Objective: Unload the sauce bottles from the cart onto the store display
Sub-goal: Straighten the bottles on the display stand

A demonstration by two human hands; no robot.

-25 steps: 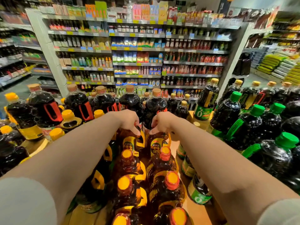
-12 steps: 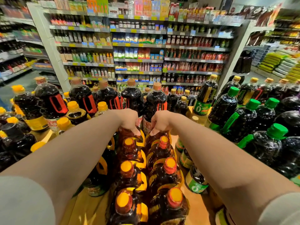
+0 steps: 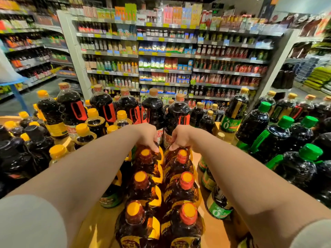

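head view: amber sauce bottles in two rows, yellow and red caps.

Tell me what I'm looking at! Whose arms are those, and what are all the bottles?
A person wears a camera on their head, so you see their own two arms reaching forward. The left hand and right hand each curl their fingers over the top of a sauce bottle at the far end of two rows. One row has yellow caps, the other red caps. They stand on a wooden display. Around them stand more dark bottles, some with green caps. Behind are store shelves.
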